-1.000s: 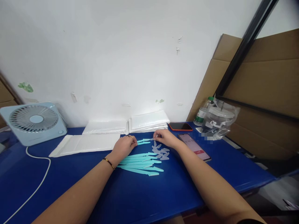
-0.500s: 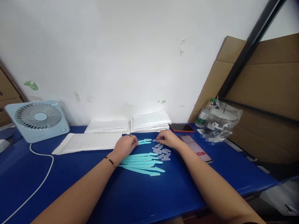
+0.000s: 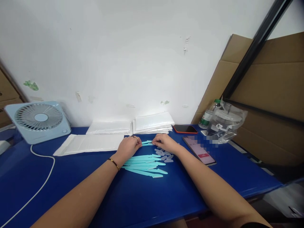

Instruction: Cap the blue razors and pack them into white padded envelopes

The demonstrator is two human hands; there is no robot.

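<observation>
The blue bench (image 3: 133,202) spreads beneath both grips; a pale blue fan (image 3: 39,122) stands well left of them; white packets (image 3: 153,122) are stacked just beyond them; the left grip (image 3: 129,147) pinches a pair of slim turquoise tools, whose ends point towards the right grip (image 3: 166,143); that one has its fingertips at those ends, though I cannot tell whether it grasps anything; more turquoise tools (image 3: 140,163) lie fanned nearer than the left grip; small translucent caps (image 3: 168,161) are scattered just below the right.
</observation>
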